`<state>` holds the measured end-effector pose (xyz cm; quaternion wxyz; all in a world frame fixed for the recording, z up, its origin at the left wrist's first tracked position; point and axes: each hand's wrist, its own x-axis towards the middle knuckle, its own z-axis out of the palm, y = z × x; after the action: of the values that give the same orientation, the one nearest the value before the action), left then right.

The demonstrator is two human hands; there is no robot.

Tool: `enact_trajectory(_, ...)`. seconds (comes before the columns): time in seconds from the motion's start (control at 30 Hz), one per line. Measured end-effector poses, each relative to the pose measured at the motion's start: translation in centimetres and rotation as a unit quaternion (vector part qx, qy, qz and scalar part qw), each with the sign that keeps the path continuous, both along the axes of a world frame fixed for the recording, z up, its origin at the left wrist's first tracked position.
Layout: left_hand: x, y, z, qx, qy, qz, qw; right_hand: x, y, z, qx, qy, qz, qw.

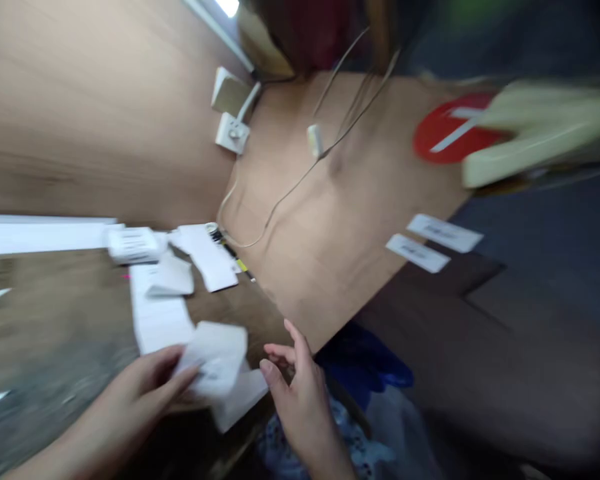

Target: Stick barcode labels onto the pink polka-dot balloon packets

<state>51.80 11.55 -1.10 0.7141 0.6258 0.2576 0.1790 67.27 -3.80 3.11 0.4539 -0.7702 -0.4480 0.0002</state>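
Observation:
My left hand comes in at the lower left, its fingers pressed on a bunch of white paper slips. My right hand is next to the slips, fingers spread, its thumb close to their lower edge. It holds nothing that I can see. More white paper sheets lie on the dark wooden desk just beyond my hands. Farther up are a small white stack of cards and a long paper strip. A thin black and yellow pen lies beside that strip.
A light wood panel rises behind the desk, carrying a white socket, a thin cable and two white labels. A red round sign and a blurred pale object sit upper right. Blue plastic lies below the desk edge.

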Motion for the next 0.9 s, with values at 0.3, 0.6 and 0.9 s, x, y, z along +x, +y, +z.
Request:
enact_trajectory(0.3, -1.3, 0.0, -0.1, -0.119, -0.069, -0.017, 0.990, -3.3, 5.8, -6.1, 0.105, 0.266, 0.033, 0.958)
enact_trajectory(0.6, -1.5, 0.5, -0.8, -0.087, -0.078, -0.040, 0.992, -2.7, 5.3, -4.0, 0.025, -0.136, 0.250, 0.958)
enact_trajectory(0.9, -2.3, 0.5, -0.5, 0.033, -0.031, -0.077, 0.996, -3.4, 5.4, -4.4, 0.004, -0.044, 0.220, 0.974)
